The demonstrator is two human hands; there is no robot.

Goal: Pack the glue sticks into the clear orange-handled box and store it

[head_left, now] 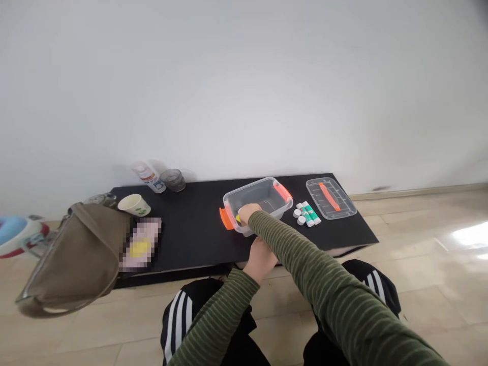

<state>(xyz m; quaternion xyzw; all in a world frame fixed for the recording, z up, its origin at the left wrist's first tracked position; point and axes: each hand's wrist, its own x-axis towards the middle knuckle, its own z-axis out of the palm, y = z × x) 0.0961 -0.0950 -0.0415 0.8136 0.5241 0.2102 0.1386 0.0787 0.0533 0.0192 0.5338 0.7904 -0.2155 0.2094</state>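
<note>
A clear plastic box (269, 190) with orange side latches stands without its lid on the black table. My right hand (249, 210) reaches inside at the left end, its fingers curled. Something yellow (238, 218) shows beside those fingers; I cannot make out what it is or whether they grip it. My left hand (261, 258) is at the front of the box, below my right forearm, its fingers mostly hidden. Just right of the box lie several green-and-white glue sticks (309, 213), some with their white caps toward me.
The clear lid (345, 207) with an orange handle lies at the right. Toward the left are a paper cup (134, 205), a dark glass (173, 180), a spray can (149, 177), a blurred-out pink packet (147, 231) and a brown bag (82, 254). A wall stands behind the table.
</note>
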